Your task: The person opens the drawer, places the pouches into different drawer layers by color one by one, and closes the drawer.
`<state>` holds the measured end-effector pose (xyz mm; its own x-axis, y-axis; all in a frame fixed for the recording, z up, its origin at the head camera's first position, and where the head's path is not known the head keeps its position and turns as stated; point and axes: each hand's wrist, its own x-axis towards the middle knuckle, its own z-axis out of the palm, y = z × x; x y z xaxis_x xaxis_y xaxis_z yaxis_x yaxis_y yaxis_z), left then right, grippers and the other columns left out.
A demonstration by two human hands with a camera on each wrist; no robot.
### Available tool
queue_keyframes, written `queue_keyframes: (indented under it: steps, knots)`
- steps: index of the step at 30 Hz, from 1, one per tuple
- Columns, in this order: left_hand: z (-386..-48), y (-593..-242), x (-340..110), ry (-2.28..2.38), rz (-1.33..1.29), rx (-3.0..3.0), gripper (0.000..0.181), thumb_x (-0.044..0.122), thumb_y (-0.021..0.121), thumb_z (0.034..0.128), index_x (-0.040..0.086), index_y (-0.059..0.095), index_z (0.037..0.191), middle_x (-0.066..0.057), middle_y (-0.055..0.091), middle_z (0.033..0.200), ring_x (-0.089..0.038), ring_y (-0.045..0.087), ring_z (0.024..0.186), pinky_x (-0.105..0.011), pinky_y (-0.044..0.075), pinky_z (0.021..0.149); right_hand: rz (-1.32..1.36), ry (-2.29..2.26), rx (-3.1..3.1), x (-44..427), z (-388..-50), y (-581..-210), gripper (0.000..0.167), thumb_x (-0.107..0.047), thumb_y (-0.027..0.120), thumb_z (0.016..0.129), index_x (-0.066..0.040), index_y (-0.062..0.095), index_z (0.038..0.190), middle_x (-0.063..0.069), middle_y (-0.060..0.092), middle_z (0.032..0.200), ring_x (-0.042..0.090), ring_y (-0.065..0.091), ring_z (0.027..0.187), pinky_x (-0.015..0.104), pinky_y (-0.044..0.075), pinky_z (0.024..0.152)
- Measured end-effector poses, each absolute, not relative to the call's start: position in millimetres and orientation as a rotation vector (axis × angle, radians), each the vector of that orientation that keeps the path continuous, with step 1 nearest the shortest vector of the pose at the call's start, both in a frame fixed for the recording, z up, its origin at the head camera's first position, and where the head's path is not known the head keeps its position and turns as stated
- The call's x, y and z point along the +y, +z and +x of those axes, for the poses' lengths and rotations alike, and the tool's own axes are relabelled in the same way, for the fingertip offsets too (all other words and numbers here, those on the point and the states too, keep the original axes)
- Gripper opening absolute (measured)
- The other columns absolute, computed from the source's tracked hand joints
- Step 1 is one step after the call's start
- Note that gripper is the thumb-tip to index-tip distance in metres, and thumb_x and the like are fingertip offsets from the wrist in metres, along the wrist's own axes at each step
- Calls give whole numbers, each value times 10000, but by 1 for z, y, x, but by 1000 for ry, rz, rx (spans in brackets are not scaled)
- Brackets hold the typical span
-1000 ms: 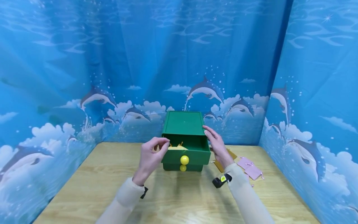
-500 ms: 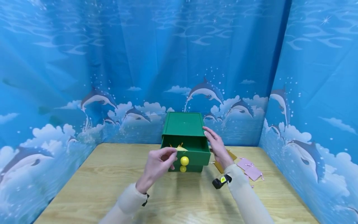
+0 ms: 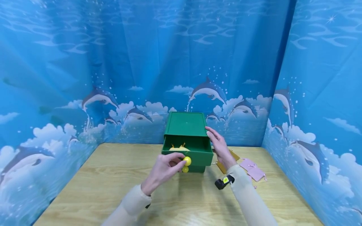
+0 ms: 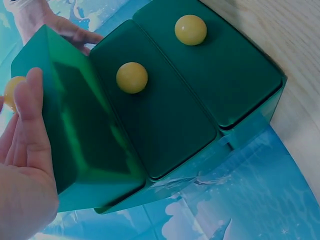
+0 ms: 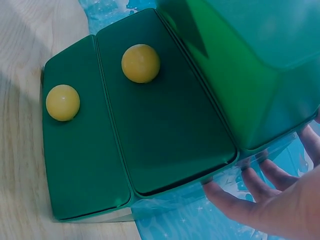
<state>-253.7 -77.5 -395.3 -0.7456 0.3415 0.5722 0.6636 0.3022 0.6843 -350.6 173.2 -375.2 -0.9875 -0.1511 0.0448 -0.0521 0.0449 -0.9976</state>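
Note:
A green drawer cabinet point(image 3: 186, 123) stands on the table with its top drawer point(image 3: 201, 158) pulled out. My left hand point(image 3: 164, 169) pinches the yellow round knob point(image 3: 187, 161) of that drawer between thumb and fingers. In the left wrist view the knob point(image 4: 13, 94) sits partly behind the fingers at the left edge. Something pale yellow with small orange tips point(image 3: 179, 148) lies inside the drawer, mostly hidden by its front. My right hand point(image 3: 220, 146) rests with extended fingers against the cabinet's right side. Two lower drawers point(image 5: 165, 120) with yellow knobs are closed.
Right of the cabinet lie pink drawstring pouches point(image 3: 255, 173) and a mustard-coloured pouch point(image 3: 222, 167), partly behind my right arm. A dolphin-printed blue curtain point(image 3: 141, 62) stands behind and beside the wooden table point(image 3: 113, 175).
My left hand has moved right and down from the drawer's left rim to its yellow knob and now holds it. The right hand and the open drawer look unmoved.

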Motion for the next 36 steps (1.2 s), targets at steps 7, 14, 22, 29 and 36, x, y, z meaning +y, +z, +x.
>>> queue_keyframes:
  steps: [7,14,22,29,36]
  knots:
    - [-257,-399,-77,-1374,-900,-2243,218,230,769,859,154,716,1056,13,755,868,-19,690,678,-218,575,624,-220,-2113,2223,173,-352,-376,530,-530,486,992,-342,417,1483,-4,240,1620,328,232,1483,657,324,1083]
    - [-264,-403,-74,-1417,-816,-2254,233,305,762,859,195,713,1058,39,752,869,-34,691,684,-221,574,634,-216,-2124,2153,172,-342,-363,502,-420,462,1034,-284,389,1511,29,186,1639,361,180,1494,683,263,1102]
    - [-281,-404,-74,-1556,-738,-2251,245,339,755,861,215,714,1068,40,754,869,-86,703,685,-278,574,581,-205,-2140,2127,171,-345,-365,483,-404,447,1042,-286,392,1508,9,185,1639,357,171,1499,685,284,1083]
    - [-292,-403,-73,-1576,-705,-2243,248,347,759,857,199,718,1052,24,755,861,-92,700,697,-273,576,630,-206,-2162,2151,169,-353,-373,460,-413,450,1040,-298,421,1484,0,224,1624,363,196,1490,682,320,1066]
    - [-299,-403,-69,-1622,-666,-2223,245,326,773,845,188,726,1042,-15,753,852,-150,707,685,-264,575,652,-181,-2179,2157,170,-352,-373,459,-409,465,1035,-294,432,1478,-4,234,1619,362,214,1480,666,332,1067]
